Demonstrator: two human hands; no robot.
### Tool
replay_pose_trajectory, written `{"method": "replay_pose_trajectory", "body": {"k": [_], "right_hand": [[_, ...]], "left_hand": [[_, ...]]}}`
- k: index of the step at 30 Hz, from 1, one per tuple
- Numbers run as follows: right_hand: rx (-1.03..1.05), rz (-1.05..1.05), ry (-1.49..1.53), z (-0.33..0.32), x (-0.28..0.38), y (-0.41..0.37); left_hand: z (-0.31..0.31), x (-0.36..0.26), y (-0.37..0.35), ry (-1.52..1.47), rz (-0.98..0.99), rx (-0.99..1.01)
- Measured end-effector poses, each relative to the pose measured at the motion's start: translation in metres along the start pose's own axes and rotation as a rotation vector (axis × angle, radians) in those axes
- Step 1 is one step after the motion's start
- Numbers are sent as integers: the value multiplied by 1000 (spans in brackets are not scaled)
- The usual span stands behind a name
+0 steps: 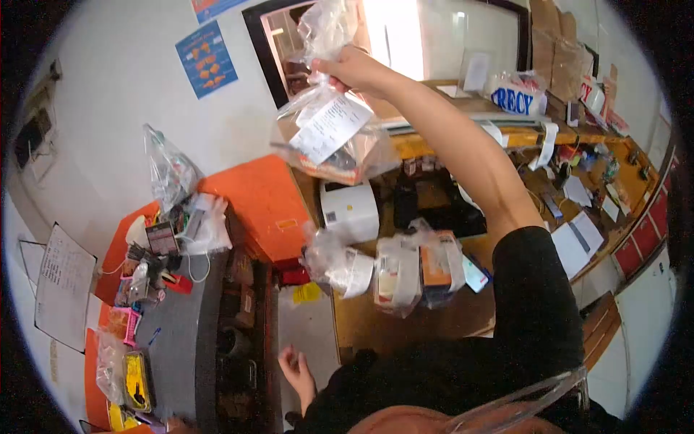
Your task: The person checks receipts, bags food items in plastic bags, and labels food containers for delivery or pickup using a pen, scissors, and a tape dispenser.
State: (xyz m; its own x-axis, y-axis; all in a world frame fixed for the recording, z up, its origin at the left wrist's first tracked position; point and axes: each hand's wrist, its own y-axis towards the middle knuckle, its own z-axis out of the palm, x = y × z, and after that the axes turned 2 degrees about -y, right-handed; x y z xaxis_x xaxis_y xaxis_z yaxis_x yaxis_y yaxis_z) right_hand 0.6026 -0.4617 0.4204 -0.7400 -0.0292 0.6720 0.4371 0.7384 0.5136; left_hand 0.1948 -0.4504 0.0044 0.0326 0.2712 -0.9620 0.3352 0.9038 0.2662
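My right hand (353,68) is raised high and grips the knotted top of a clear plastic bag (329,137). The bag hangs in the air and holds a boxed item with a white printed receipt against its front. My left hand (296,370) hangs low near the floor gap beside the counter, fingers loosely apart, holding nothing. Below the raised bag, three more clear bagged packages (397,271) sit in a row on the wooden counter (376,325).
A white receipt printer (350,210) stands behind the packages, next to an orange box (264,202). Another tied clear bag (170,170) and small clutter sit on the left counter. A paper sheet (61,286) lies far left. Papers and devices cover the right-hand desk (578,195).
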Motion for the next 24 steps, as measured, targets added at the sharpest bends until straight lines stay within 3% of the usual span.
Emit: {"method": "replay_pose_trajectory", "body": {"k": [3,7,10,13,15,17,20,21,22,23,24], "right_hand": [[-155,-9,-63,-17,-47,66],[-245,-113,-101,-28,-96,106],[-314,-203,-236,-27,-147,142],[-200,-65,-316,-16,-211,182],[-318,-121,-347,-6,-250,199],[-394,-146,-408,1,-244,190],[-496,-298,-397,11,-200,123],[-363,-350,-400,4,-165,74],[-231,-395,-402,2,-141,25],[-98,-431,-341,16,-167,-4],[260,-163,13,5,-130,-64]], "left_hand": [[-6,34,-35,113,-300,-146],[6,30,-50,184,-409,-253],[11,50,-50,150,-272,-327],[15,69,-48,162,-150,-350],[29,52,-49,184,-172,-377],[44,39,-48,216,-199,-379],[41,53,-55,186,-338,-215],[37,90,-60,75,-394,-222],[42,81,-56,27,-431,-179],[48,68,-50,-18,-470,-136],[52,71,-45,-5,-477,-92]]}}
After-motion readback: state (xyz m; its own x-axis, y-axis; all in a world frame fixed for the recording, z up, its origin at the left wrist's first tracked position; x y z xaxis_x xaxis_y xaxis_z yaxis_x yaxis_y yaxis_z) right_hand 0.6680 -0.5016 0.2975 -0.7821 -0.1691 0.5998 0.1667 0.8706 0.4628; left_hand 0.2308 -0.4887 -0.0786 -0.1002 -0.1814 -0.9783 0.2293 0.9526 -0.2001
